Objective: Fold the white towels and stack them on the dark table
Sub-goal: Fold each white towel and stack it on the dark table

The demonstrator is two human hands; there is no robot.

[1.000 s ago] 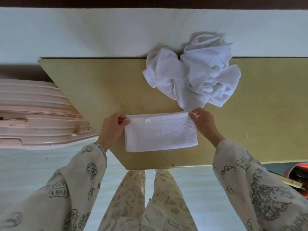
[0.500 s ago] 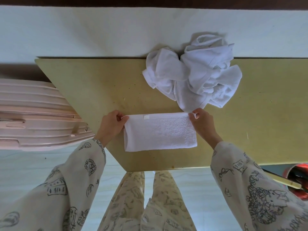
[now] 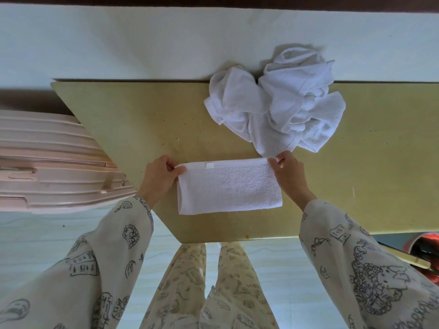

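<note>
Pinching the far corners of a folded white towel (image 3: 229,186), the left hand (image 3: 159,178) and right hand (image 3: 288,176) are each gripping an end between thumb and fingers. It is lying flat on the yellowish table (image 3: 380,162), just in front of a crumpled pile of white towels (image 3: 278,103). A pink suitcase (image 3: 47,162) is sitting to the left.

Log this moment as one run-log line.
step: folding towel | left hand: pinches far-left corner of folded towel | right hand: pinches far-right corner | unfolded towel pile: behind, on table | stack: none yet
</note>
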